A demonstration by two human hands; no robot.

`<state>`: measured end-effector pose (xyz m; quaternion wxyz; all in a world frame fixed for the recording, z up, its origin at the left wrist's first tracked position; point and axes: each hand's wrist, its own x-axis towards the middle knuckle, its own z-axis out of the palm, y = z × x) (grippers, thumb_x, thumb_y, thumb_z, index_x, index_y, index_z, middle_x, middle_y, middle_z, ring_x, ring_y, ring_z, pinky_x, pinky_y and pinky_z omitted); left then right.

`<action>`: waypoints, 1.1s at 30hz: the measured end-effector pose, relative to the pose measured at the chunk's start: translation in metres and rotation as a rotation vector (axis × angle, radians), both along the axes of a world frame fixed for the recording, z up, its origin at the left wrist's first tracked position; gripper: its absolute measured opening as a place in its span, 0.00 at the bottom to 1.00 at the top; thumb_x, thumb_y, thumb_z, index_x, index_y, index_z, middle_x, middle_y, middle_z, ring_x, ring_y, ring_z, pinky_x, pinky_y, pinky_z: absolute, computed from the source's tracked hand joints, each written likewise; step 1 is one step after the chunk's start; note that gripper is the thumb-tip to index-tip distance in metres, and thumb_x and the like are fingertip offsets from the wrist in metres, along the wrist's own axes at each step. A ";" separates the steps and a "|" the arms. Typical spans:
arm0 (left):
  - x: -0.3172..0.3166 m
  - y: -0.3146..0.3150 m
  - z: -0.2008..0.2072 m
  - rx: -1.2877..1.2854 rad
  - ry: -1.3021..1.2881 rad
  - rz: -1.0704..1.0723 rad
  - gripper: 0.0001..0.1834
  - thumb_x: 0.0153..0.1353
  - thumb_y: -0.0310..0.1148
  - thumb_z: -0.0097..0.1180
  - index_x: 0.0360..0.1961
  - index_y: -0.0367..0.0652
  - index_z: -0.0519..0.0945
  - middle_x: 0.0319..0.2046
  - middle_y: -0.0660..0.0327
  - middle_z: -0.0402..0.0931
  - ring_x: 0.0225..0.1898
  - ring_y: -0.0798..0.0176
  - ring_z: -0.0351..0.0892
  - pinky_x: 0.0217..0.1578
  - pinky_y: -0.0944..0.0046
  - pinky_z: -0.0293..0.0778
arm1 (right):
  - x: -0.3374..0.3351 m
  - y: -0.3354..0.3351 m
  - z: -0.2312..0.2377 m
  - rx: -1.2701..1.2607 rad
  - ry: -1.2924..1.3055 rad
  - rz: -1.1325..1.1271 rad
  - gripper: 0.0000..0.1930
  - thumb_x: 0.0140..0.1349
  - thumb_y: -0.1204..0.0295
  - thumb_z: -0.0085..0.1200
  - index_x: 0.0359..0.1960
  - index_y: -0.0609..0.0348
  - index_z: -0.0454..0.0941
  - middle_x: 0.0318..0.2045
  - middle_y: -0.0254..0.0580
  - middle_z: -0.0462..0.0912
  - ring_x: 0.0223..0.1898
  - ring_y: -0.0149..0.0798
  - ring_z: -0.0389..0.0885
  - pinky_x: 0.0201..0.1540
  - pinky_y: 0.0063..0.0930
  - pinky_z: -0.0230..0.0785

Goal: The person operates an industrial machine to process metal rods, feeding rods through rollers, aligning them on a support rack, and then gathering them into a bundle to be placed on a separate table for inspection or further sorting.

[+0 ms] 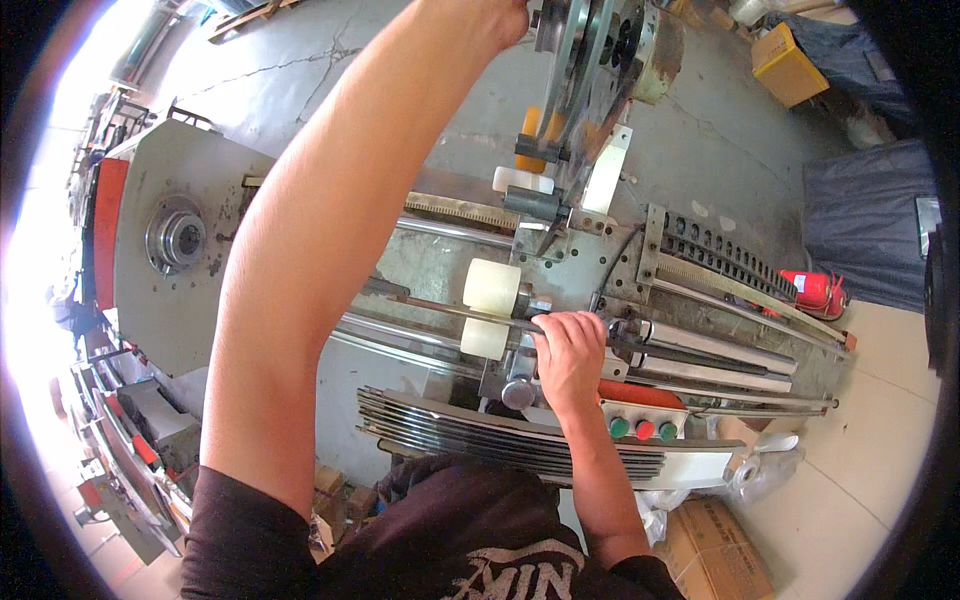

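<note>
My left arm reaches far up across the view, and only the back part of my left hand (503,22) shows at the top edge. Its fingers are cut off there, beside the pulley wheels and belts (580,60) of a machine. Lower down, my right hand (572,358) curls its fingers over a long thin metal rod (460,312). The rod passes across two cream-white rollers (492,283) just left of that hand. Below them is a round metal knob (518,393). An orange roller (533,135) and a small white roller (522,181) sit higher on the machine.
Stacked long metal strips (510,430) lie along the near side. Close to my right wrist is a button box (643,428) with green and red buttons. Guide rails (740,355) run right. A fire extinguisher (815,292) and a cardboard box (718,550) stand on the right.
</note>
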<state>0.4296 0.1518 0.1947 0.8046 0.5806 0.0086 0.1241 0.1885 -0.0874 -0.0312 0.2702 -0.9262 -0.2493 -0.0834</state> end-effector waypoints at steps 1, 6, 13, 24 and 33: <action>0.000 0.013 0.006 0.008 0.018 0.036 0.18 0.66 0.48 0.65 0.41 0.43 0.86 0.31 0.66 0.75 0.32 0.67 0.69 0.35 0.63 0.66 | 0.000 0.006 0.001 0.016 -0.002 0.041 0.13 0.54 0.75 0.69 0.42 0.55 0.84 0.40 0.39 0.86 0.48 0.47 0.82 0.62 0.46 0.68; 0.073 0.023 -0.001 -0.029 0.048 -0.136 0.17 0.62 0.47 0.69 0.41 0.45 0.87 0.31 0.67 0.76 0.31 0.67 0.70 0.33 0.60 0.67 | -0.001 0.002 0.000 0.002 -0.009 0.030 0.13 0.55 0.75 0.69 0.42 0.55 0.84 0.40 0.40 0.86 0.48 0.47 0.82 0.62 0.46 0.68; 0.090 0.062 -0.029 0.183 0.187 0.053 0.19 0.64 0.48 0.63 0.47 0.46 0.85 0.41 0.59 0.81 0.42 0.60 0.79 0.44 0.57 0.74 | -0.003 0.004 0.002 0.023 -0.001 0.061 0.13 0.55 0.75 0.68 0.43 0.55 0.84 0.40 0.40 0.85 0.48 0.48 0.81 0.62 0.46 0.67; -0.109 0.034 -0.312 0.116 0.923 -0.463 0.25 0.73 0.46 0.53 0.64 0.44 0.78 0.58 0.53 0.78 0.58 0.55 0.79 0.58 0.51 0.75 | -0.005 -0.001 -0.002 0.034 0.011 0.040 0.13 0.55 0.76 0.68 0.43 0.55 0.84 0.40 0.39 0.85 0.48 0.47 0.81 0.63 0.47 0.67; -0.098 0.016 -0.334 0.404 0.860 -0.601 0.18 0.66 0.44 0.70 0.50 0.47 0.85 0.46 0.64 0.84 0.47 0.66 0.80 0.48 0.57 0.77 | -0.007 -0.001 0.000 0.057 0.034 0.040 0.14 0.54 0.76 0.69 0.43 0.55 0.84 0.40 0.39 0.85 0.48 0.47 0.81 0.63 0.48 0.67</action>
